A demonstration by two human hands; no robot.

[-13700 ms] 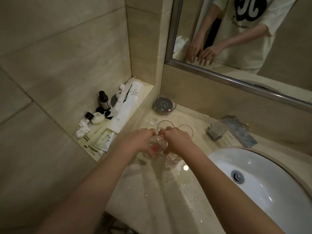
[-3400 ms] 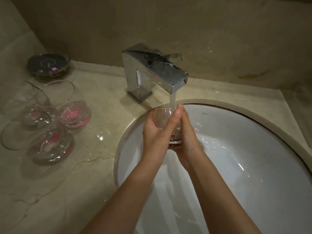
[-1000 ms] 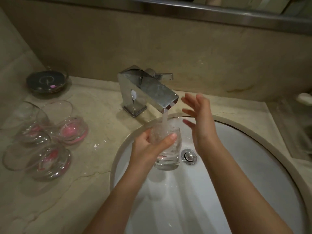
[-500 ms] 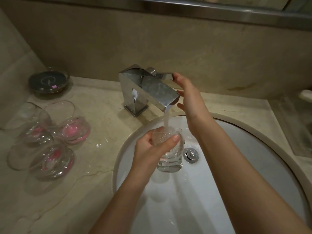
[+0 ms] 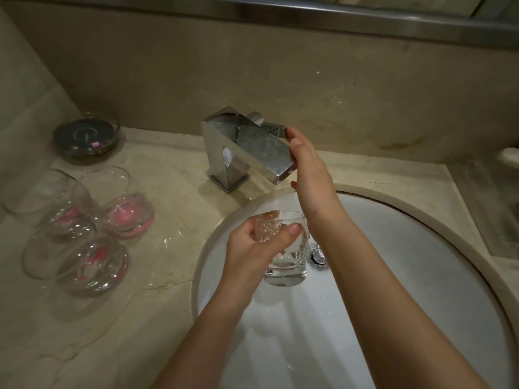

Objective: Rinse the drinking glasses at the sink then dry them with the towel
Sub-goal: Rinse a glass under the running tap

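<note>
My left hand (image 5: 252, 247) grips a clear drinking glass (image 5: 289, 262), upright and holding water, over the white sink basin (image 5: 393, 276) just below the faucet spout. My right hand (image 5: 311, 169) rests against the right side of the chrome faucet (image 5: 247, 147), fingers at its handle. No water stream is visible from the spout. Three more glasses with pink bottoms stand on the counter at the left: one at the back (image 5: 123, 203), one far left (image 5: 59, 209), one at the front (image 5: 84, 265). No towel is in view.
A round dark dish (image 5: 84, 136) sits at the back left of the wet beige marble counter (image 5: 140, 318). The drain plug (image 5: 318, 256) shows beside the held glass. A mirror frame (image 5: 309, 15) runs above the backsplash.
The water stream that fell into the glass half a second ago is gone. My right hand has stayed at the faucet handle, and my left hand has lowered the glass slightly.
</note>
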